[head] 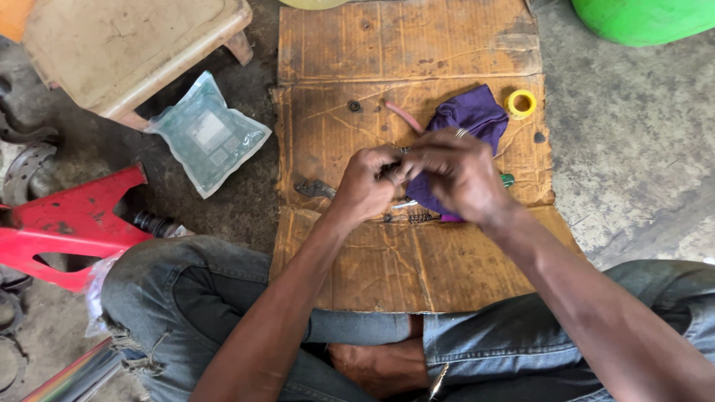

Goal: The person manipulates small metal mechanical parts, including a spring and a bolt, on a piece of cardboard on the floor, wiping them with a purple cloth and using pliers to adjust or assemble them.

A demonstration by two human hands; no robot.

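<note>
Above creased cardboard (417, 260), both hands' fingers (395, 170) around small metal part (403, 151)

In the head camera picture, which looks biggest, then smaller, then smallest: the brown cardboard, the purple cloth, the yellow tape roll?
1. Cardboard sheet, by far the largest.
2. Purple cloth, partly hidden behind the hands, so it may be bigger than it shows.
3. Yellow tape roll, the smallest.
</note>
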